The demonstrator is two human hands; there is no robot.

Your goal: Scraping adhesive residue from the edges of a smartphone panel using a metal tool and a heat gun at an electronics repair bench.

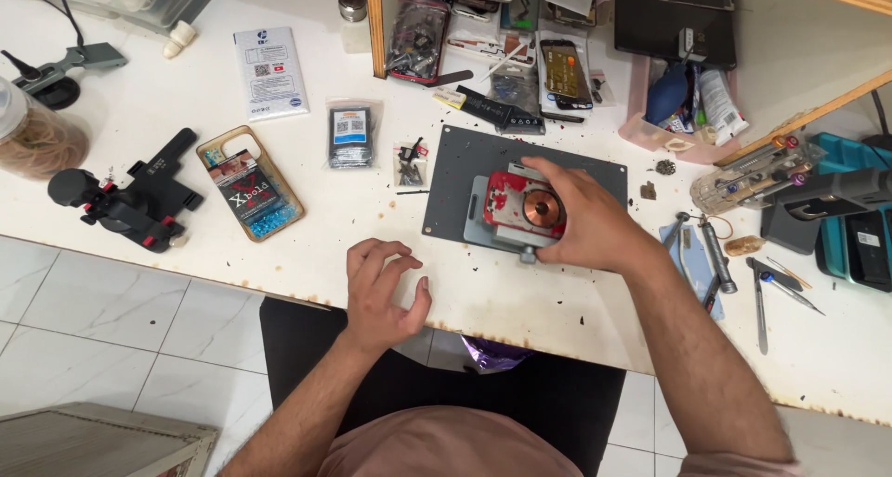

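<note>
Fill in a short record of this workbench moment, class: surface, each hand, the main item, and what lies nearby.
Surface: white worktable, speckled with dark bits
Right hand: grip closed round the opened phone, on its right side
Opened phone: red inside, copper coil showing, lying in a grey holder on the dark grey mat
Left hand: empty, fingers curled, resting at the table's near edge
Left of mat: phone case, black clamp tool
Right of mat: tweezers, screwdriver
</note>
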